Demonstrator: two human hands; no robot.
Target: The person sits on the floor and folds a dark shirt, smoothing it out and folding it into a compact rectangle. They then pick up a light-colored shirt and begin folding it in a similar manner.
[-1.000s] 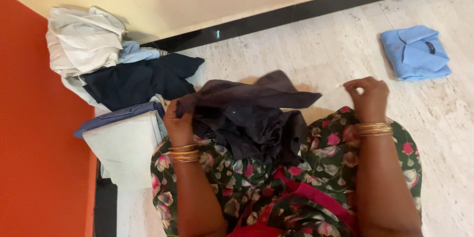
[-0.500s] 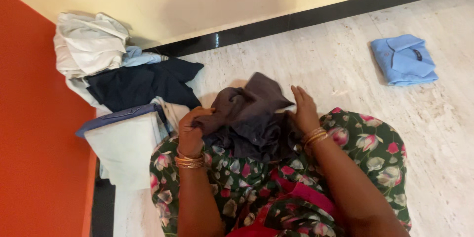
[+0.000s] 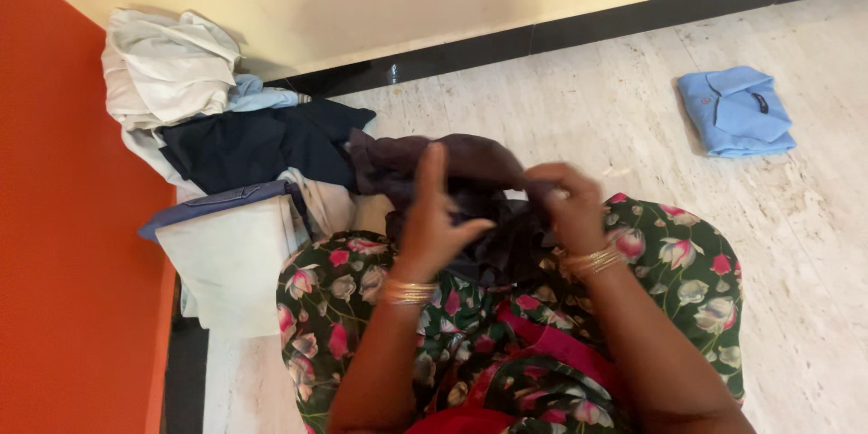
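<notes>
The left hand is spread flat, fingers straight, against a crumpled dark grey-brown cloth garment bunched on the lap. The right hand pinches a fold of it. Soft, light and limp, the cloth would likely handle best by an edge or seam. A folded pale blue shirt lies well apart on the marble floor.

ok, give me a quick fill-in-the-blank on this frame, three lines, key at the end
1. Both hands, left hand and right hand, work a ____-coloured garment on the lap.
2. The folded shirt on the floor is light ____.
3. The wall beside the clothes pile is ____.

Missing words: dark; blue; orange
</notes>
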